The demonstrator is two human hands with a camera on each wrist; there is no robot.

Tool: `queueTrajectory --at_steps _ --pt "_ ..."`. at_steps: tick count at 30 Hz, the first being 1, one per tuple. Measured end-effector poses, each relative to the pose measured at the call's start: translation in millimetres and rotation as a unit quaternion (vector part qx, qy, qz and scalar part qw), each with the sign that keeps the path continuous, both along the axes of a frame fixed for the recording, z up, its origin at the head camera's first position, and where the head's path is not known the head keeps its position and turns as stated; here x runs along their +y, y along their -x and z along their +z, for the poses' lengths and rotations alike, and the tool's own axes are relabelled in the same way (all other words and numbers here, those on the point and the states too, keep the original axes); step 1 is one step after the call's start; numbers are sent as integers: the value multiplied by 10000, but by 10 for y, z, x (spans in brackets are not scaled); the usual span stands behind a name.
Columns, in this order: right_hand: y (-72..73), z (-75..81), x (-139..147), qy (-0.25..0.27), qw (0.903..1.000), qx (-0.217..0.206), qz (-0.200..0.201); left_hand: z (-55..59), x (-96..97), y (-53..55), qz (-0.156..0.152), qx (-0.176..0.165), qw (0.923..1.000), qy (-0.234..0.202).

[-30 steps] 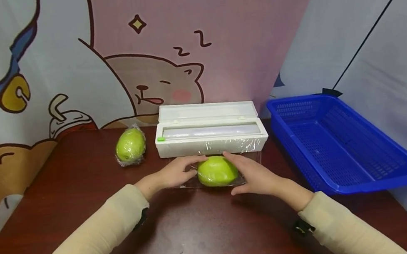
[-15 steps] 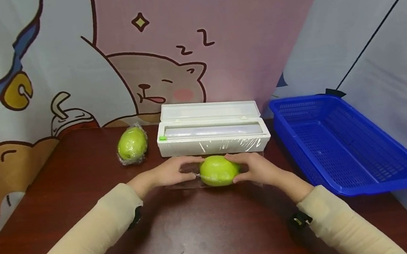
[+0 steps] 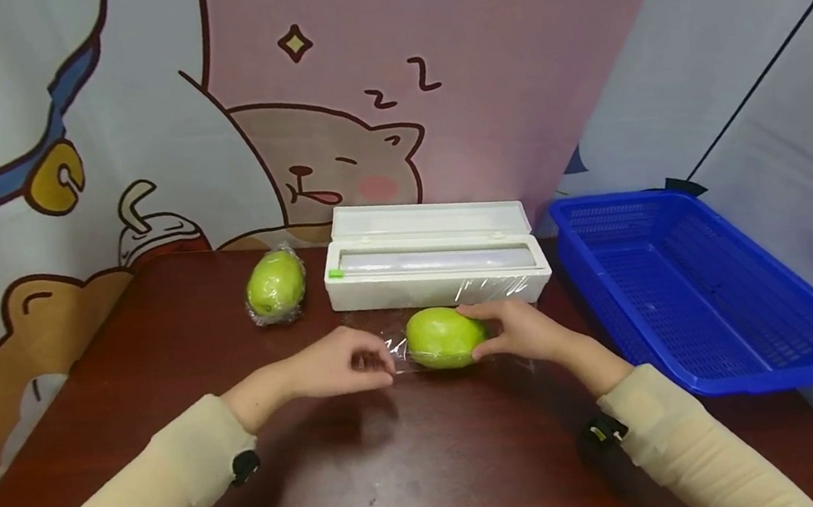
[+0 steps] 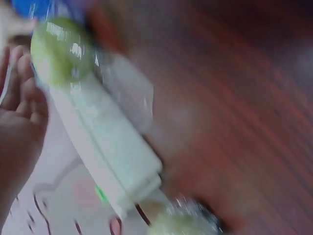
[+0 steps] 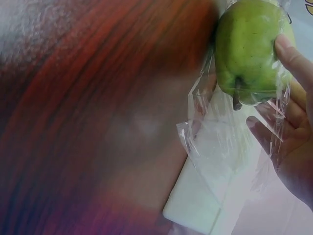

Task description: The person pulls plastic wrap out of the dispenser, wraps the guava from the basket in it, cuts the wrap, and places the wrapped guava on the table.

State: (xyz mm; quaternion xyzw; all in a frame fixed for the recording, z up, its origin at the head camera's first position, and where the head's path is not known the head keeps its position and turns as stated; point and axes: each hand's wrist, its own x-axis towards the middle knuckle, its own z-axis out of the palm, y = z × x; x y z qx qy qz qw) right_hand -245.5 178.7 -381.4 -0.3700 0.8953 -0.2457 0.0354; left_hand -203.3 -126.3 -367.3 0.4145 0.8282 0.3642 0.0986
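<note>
A smooth oval green fruit (image 3: 445, 338) with a short stem lies on clear cling film (image 3: 397, 350) before the white dispenser box (image 3: 440, 287). My right hand (image 3: 524, 330) holds the fruit's right side. The right wrist view shows its thumb on the skin of the fruit (image 5: 252, 49), with loose film (image 5: 200, 132) around the stem end. Left of the fruit, my left hand (image 3: 332, 364) is apart from it, its fingers loosely bent with nothing visibly held. The left wrist view is blurred; there the left hand (image 4: 22, 105) appears beside the fruit (image 4: 61, 51).
The box's lid (image 3: 428, 219) is raised and a film roll (image 3: 437, 261) lies inside. A second green fruit (image 3: 276, 283), wrapped in film, sits at the back left. A blue plastic basket (image 3: 804, 371) stands on the right. A printed curtain (image 3: 491, 68) hangs behind the table (image 3: 432, 476).
My left hand has drawn back from the fruit towards the left and nearer me. My right hand has closed from resting against the fruit to gripping its right side. The view shifted slightly.
</note>
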Motion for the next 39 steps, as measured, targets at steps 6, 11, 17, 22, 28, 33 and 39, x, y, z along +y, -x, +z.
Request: queueTrajectory --at_steps 6,11,17,22,28,33,39 --pt "20 -20 9 35 9999 -155 5 -210 240 -85 -95 1283 9866 1007" --pt "23 -19 -12 10 9993 -358 -72 -351 287 -34 514 1756 9798 810" --pt "33 5 -10 42 9991 -400 -133 -428 332 58 923 1465 9832 573" --pt "48 13 -1 76 9988 -471 -131 -430 427 135 1120 1076 9862 570" --pt "77 -9 30 47 9977 -638 -215 -401 577 233 1473 753 9840 660" --pt "93 -29 51 97 9963 -827 -229 -395 663 299 1746 609 9794 806" --pt "109 -40 82 288 9935 -1085 -188 -381 699 368 1766 320 9811 717"
